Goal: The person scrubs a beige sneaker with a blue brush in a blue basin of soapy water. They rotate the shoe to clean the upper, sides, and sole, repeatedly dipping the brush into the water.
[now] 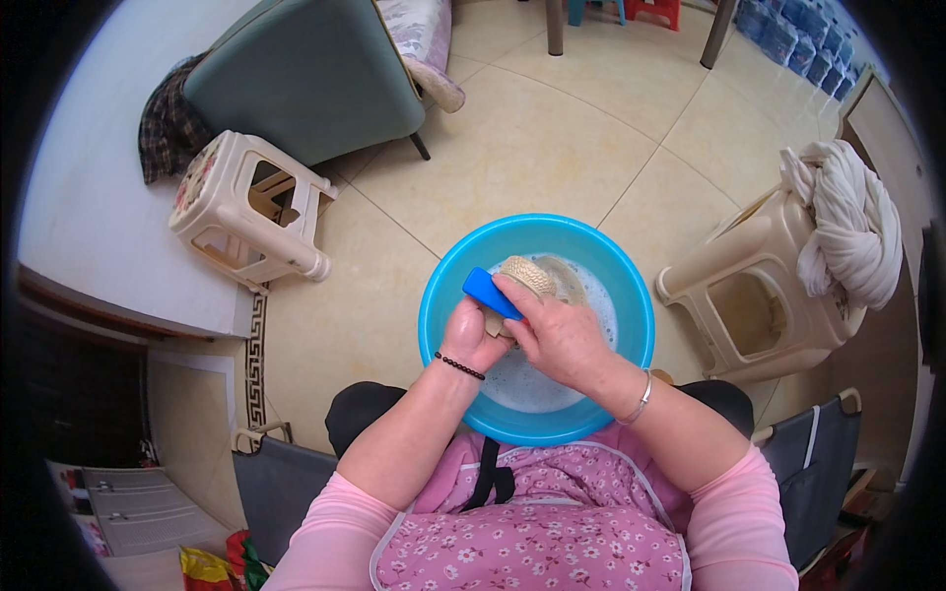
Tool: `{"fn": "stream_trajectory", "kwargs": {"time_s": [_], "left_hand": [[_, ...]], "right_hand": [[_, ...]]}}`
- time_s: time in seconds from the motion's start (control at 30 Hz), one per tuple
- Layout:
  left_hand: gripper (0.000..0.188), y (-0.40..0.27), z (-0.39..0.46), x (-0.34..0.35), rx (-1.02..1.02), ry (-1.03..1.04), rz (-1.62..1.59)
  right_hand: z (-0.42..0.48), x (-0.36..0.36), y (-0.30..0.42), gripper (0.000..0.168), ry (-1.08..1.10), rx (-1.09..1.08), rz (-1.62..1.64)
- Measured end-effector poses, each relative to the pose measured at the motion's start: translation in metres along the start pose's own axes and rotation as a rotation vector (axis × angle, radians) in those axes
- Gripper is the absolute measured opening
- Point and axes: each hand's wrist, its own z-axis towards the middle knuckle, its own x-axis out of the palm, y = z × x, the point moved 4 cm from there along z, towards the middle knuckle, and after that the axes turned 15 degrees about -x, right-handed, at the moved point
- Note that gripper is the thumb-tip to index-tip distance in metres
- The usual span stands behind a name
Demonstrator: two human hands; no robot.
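Observation:
A blue plastic basin [426,325] stands before me with sudsy water [528,388] in it. Over the water, my left hand [467,334] holds a beige, woven-textured item [527,272], which looks like a shoe. My right hand [560,334] grips a blue-backed brush [488,289] against it. The brush's bristles are hidden, and fingers cover much of the item. Another pale beige piece [570,279] lies at the water behind the right hand; whether it is separate I cannot tell.
A cream plastic stool [244,210] lies tipped on its side at the left, near a grey-green chair [310,81]. To the right, another stool [746,295] bears a white cloth [853,214]. Packs of bottled water [794,37] stand far right on the tiled floor [547,140].

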Motion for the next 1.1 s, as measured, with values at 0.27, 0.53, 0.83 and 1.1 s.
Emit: {"fn": "stream_trajectory", "kwargs": {"time_s": [0.27, 0.53, 0.83, 1.1], "left_hand": [[0.042, -0.001, -0.002, 0.003, 0.009, 0.043, -0.004], [0.045, -0.003, -0.005, 0.011, -0.009, 0.148, -0.033], [0.047, -0.004, -0.005, 0.011, 0.030, 0.087, -0.039], [0.045, -0.004, 0.002, -0.002, 0.034, 0.051, 0.009]], "right_hand": [[0.000, -0.005, 0.001, 0.054, -0.083, -0.039, -0.024], [0.002, -0.013, -0.008, 0.052, -0.231, -0.025, -0.004], [0.003, -0.015, -0.002, 0.054, -0.171, -0.036, -0.046], [-0.003, 0.002, 0.002, 0.054, -0.024, -0.005, 0.001]]}}
